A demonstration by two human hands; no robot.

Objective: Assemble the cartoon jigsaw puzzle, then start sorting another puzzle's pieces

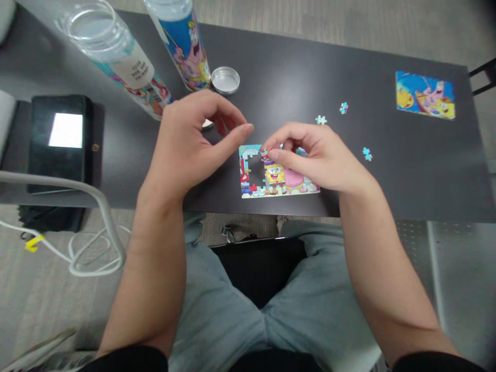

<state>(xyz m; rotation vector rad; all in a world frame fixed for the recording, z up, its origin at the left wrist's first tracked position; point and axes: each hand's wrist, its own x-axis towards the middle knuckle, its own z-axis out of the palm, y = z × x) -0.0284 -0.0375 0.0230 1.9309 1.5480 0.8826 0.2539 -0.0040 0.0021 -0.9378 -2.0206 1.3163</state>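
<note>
On the dark table lies a jigsaw puzzle [275,178] with cartoon figures, with a gap showing dark tabletop in its left part. My right hand [313,155] is over its upper right, thumb and index finger pinching a small puzzle piece [266,154] at the gap's upper right edge. The hand covers part of the picture. My left hand [197,139] hovers to the upper left of the puzzle, fingers curled and thumb tip meeting the index finger, with nothing visible between them. Several loose puzzle pieces [321,120] lie beyond my right hand.
Two clear jars with cartoon labels, one label white [135,70] and one blue [186,49], stand at the back left. A metal lid [226,80] lies beside them. Another assembled puzzle [425,95] is at far right. A black device [58,142] and grey cable [104,206] occupy the left.
</note>
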